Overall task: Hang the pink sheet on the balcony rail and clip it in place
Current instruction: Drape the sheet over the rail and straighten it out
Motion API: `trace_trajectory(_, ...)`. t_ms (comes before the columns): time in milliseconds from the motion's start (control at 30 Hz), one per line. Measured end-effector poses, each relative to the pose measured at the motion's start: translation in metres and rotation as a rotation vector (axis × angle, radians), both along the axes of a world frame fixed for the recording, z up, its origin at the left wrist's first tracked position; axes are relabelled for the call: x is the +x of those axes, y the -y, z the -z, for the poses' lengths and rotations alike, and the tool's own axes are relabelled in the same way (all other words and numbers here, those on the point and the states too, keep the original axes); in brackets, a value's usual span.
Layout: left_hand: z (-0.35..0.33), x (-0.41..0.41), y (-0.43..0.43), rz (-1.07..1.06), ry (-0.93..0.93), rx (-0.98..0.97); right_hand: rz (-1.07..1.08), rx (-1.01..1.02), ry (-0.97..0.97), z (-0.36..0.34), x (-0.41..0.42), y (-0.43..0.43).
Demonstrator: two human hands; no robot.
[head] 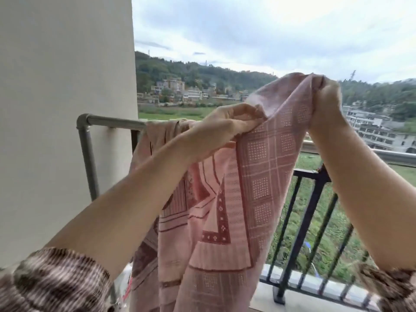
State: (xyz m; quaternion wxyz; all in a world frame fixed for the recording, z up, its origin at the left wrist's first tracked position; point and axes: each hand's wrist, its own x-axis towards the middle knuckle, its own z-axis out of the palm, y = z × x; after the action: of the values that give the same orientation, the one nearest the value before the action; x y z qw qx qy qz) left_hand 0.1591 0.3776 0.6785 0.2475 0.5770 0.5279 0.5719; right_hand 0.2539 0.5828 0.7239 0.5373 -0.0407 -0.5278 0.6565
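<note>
The pink sheet (227,210), patterned with darker squares and lines, hangs in long folds down the middle of the view. Its left part is draped over the grey metal rail (112,120). My left hand (231,119) pinches the sheet's upper edge just right of that draped part. My right hand (326,97) grips another stretch of the same edge, higher and further right, lifted above the rail. The rail's right stretch is hidden behind the cloth. No clip shows anywhere.
A pale wall (63,109) fills the left side, with the rail's upright pipe (89,158) against it. A black barred balcony fence (315,199) runs to the right below my right arm. Beyond lie grass, buildings and hills.
</note>
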Motion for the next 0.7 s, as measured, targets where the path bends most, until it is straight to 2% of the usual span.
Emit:
trace_trajectory(167, 0.062, 0.051, -0.046, 0.131, -0.008, -0.17, -0.146, 0.016, -0.029, 0.03, 0.054, -0.025)
trace_trajectory(300, 0.074, 0.094, -0.081, 0.052, -0.067, -0.177, -0.109, 0.06, 0.027, 0.042, 0.095, -0.043)
trace_trajectory(400, 0.082, 0.116, -0.095, -0.014, -0.08, -0.217, -0.263, 0.005, 0.121, 0.052, 0.133, -0.056)
trace_trajectory(500, 0.092, 0.127, -0.093, -0.096, -0.133, -0.324, -0.447, 0.012, 0.385, 0.054, 0.162, -0.057)
trace_trajectory(567, 0.098, 0.125, -0.083, -0.168, -0.22, -0.434, -0.437, 0.174, 0.603, 0.06, 0.166, -0.05)
trace_trajectory(700, 0.096, 0.108, -0.047, -0.272, -0.409, -0.774, -0.365, 0.479, 0.929, 0.085, 0.155, -0.037)
